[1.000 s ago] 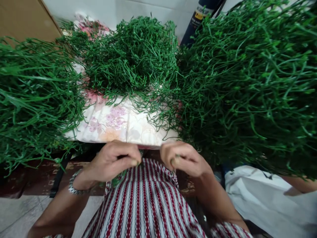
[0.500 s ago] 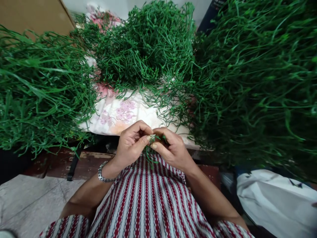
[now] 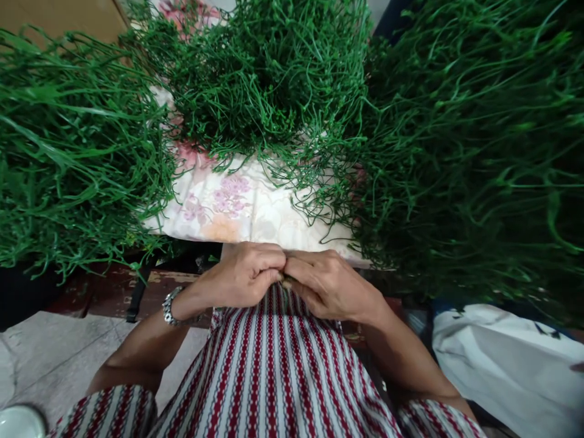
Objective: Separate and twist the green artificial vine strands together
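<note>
Lying heaped, thin green stems [image 3: 269,79] look curly and tangled.

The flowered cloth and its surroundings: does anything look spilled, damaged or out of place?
Loose green stems straggle from the middle heap onto the flowered cloth, slightly untidy. The brown ledge has pale patches, as if its paint were worn.

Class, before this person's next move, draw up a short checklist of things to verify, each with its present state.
1. Left hand and right hand close together: ok.
2. Anything pinched between them: cannot tell, hidden.
3. Left wrist bare: not ok, metal band on it.
4. Striped sleeves back from the hands: ok.
5. Middle green pile apart from right green pile: not ok, they run together.
6. Floral cloth free of stems: not ok, some straggle across it.
</note>
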The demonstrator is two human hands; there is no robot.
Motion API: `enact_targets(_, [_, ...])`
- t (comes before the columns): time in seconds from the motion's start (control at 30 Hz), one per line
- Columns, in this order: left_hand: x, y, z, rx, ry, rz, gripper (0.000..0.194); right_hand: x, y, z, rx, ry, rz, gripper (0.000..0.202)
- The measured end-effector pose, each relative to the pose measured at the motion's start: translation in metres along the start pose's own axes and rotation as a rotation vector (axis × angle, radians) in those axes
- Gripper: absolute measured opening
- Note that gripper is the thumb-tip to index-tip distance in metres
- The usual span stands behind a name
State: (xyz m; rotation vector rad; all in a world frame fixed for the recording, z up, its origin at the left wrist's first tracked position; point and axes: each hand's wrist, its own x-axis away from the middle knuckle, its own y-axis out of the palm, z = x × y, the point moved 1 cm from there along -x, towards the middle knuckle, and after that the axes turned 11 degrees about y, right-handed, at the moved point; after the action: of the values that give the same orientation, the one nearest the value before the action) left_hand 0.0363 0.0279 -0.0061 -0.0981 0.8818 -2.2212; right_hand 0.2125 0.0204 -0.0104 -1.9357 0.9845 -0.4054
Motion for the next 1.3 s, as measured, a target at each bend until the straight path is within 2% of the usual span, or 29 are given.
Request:
enact_targets(0.17, [0.0, 0.001, 0.0, 0.291, 0.14, -0.018, 0.022, -0.003, -0.005, 0.005, -0.471, -0.142, -0.198, 0.028])
enact_targets(0.3, [0.005, -0.01, 0.0, 0.524, 0.125, 0.02, 0.02, 0.001, -0.004, 0.01, -0.681, -0.138, -0.349, 0.033])
enact_targets(0.37, [0.007, -0.015, -0.004, 0.597, 0.029, 0.137, 0.02, 0.004, -0.008, 0.013, -0.695, -0.056, -0.29, 0.032])
enact_targets(0.47, [0.003, -0.012, -0.011, 0.624, -0.106, 0.321, 0.021, 0.003, -0.021, 0.018, -0.567, 0.085, 0.029, 0.023])
enact_targets(0.53, [-0.002, -0.006, -0.014, 0.632, -0.135, 0.378, 0.019, -0.001, -0.028, 0.02, -0.463, 0.122, 0.222, 0.022])
enact_targets(0.57, [-0.004, -0.002, -0.015, 0.62, -0.139, 0.397, 0.017, -0.003, -0.03, 0.02, -0.45, 0.133, 0.277, 0.023])
enact_targets(0.67, [-0.007, 0.007, -0.013, 0.506, -0.125, 0.46, 0.012, -0.009, -0.02, 0.018, -0.596, 0.203, 0.273, 0.025])
enact_targets(0.77, [-0.005, 0.014, -0.01, 0.429, -0.116, 0.56, 0.01, -0.011, 0.005, 0.013, -0.748, 0.312, 0.181, 0.024])
enact_targets(0.83, [-0.003, 0.017, -0.009, 0.443, -0.143, 0.626, 0.01, -0.01, 0.021, 0.01, -0.787, 0.33, 0.173, 0.026])
enact_targets(0.93, [-0.001, 0.019, -0.009, 0.478, -0.195, 0.661, 0.011, -0.007, 0.032, 0.005, -0.726, 0.337, 0.234, 0.025])
enact_targets(1.03, [0.0, 0.019, -0.009, 0.444, -0.202, 0.617, 0.01, -0.004, 0.03, -0.002, -0.506, 0.333, 0.271, 0.013])
enact_targets(1.1, [0.002, 0.02, -0.008, 0.4, -0.168, 0.583, 0.01, -0.003, 0.025, -0.004, -0.392, 0.297, 0.245, 0.011])
enact_targets(1.17, [0.003, 0.023, -0.006, 0.472, -0.122, 0.551, 0.012, -0.003, 0.019, -0.003, -0.417, 0.228, 0.156, 0.021])
enact_targets(1.3, [0.005, 0.029, -0.002, 0.968, -0.088, 0.569, 0.017, -0.006, 0.014, 0.005, -0.877, 0.053, -0.131, 0.03])
